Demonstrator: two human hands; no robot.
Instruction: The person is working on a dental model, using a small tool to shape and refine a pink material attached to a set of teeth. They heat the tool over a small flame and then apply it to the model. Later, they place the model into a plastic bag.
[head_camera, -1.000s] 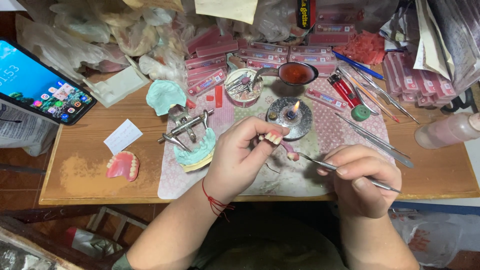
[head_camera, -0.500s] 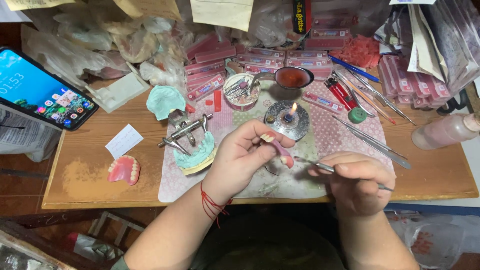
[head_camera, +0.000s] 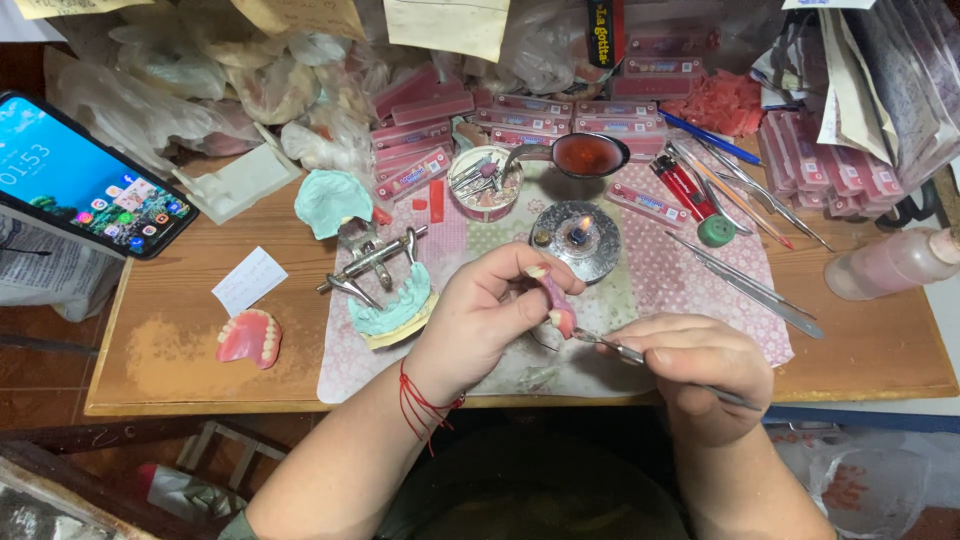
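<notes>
Denture wax-up at a cluttered bench

Left hand (head_camera: 487, 318) pinches a pink denture (head_camera: 558, 310) at the mat's centre; at its three o'clock, right hand (head_camera: 700, 372) grips a metal carving tool (head_camera: 612, 346), tip touching it; lit burner (head_camera: 577, 240) at twelve o'clock.

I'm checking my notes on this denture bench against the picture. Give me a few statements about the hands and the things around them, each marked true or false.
1. The left hand holds a pink denture piece with teeth. True.
2. The right hand holds a red lighter. False: it holds a thin metal instrument, tip at the denture piece; the red lighter lies on the patterned mat.
3. The small burner beyond the hands is lit. True.
4. The phone lies at the right end of the bench. False: it lies at the left end.
5. A second pink denture lies on the wooden bench, left of the mat. True.
</notes>
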